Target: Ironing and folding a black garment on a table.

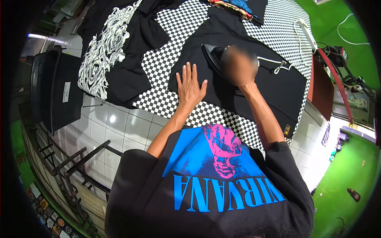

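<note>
A black T-shirt (278,95) lies spread on a black-and-white checked table cover (160,59). My left hand (190,85) rests flat on the shirt's left part, fingers spread. To its right, my right hand (240,67) grips a dark clothes iron (210,55), which sits on the shirt with its tip toward the upper left; a blurred patch hides most of the fingers and handle. A white cord (270,60) runs from the iron to the right. At the left lies another black garment (125,79) with a large white print (103,55).
Folded colorful fabric (238,6) lies at the back. A white power strip (306,33) is at the table's right edge, near dark equipment (337,59). A black bulky object (51,91) stands left; dark metal frames (81,154) stand on the tiled floor below it.
</note>
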`<action>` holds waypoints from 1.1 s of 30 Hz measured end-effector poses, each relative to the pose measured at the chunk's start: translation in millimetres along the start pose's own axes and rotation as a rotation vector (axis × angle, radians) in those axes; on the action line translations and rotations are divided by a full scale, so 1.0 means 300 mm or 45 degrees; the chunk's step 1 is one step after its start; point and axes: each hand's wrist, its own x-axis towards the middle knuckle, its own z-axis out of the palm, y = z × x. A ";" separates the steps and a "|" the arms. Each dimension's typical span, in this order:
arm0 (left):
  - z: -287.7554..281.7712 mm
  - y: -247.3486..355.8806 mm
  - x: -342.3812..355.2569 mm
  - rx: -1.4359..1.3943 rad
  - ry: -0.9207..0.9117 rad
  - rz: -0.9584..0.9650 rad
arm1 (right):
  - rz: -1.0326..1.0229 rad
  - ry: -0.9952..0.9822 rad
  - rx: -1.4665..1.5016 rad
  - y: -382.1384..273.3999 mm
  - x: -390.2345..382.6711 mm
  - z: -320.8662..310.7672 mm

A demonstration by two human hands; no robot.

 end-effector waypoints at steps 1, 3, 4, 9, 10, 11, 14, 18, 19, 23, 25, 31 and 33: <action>0.012 -0.012 -0.002 0.002 -0.007 0.002 | 0.011 0.015 -0.020 0.009 0.015 0.007; 0.020 -0.027 -0.007 0.011 -0.022 -0.002 | 0.030 0.027 -0.039 0.025 0.023 0.008; 0.020 -0.026 -0.008 0.011 -0.028 0.002 | 0.029 0.029 -0.042 0.036 0.019 0.001; 0.005 -0.012 -0.007 0.043 -0.046 -0.038 | 0.001 -0.035 0.017 0.052 -0.039 -0.034; -0.004 -0.007 -0.003 0.047 -0.060 -0.063 | -0.012 -0.065 0.052 0.052 -0.043 -0.041; -0.011 -0.001 0.002 0.051 -0.075 -0.088 | -0.008 -0.071 0.053 0.050 -0.037 -0.039; -0.037 0.030 0.060 0.021 0.021 -0.081 | -0.044 -0.105 0.082 0.029 -0.006 -0.033; -0.085 0.001 0.192 -0.217 -0.068 -0.197 | -0.098 -0.114 0.074 0.042 0.045 -0.020; -0.092 -0.014 0.230 -0.333 -0.135 -0.261 | -0.087 -0.112 0.078 0.055 0.051 -0.020; -0.094 -0.070 0.384 -0.174 -0.014 -0.072 | -0.008 -0.025 0.008 0.112 0.065 -0.054; -0.084 -0.072 0.379 -0.175 0.089 0.003 | -0.001 -0.064 0.007 0.106 0.053 -0.085; -0.084 -0.010 0.183 -0.315 0.493 0.073 | -0.178 -0.010 0.116 0.050 -0.052 -0.076; -0.057 0.004 0.096 -0.326 0.433 0.140 | -0.247 -0.078 0.100 0.014 -0.080 -0.033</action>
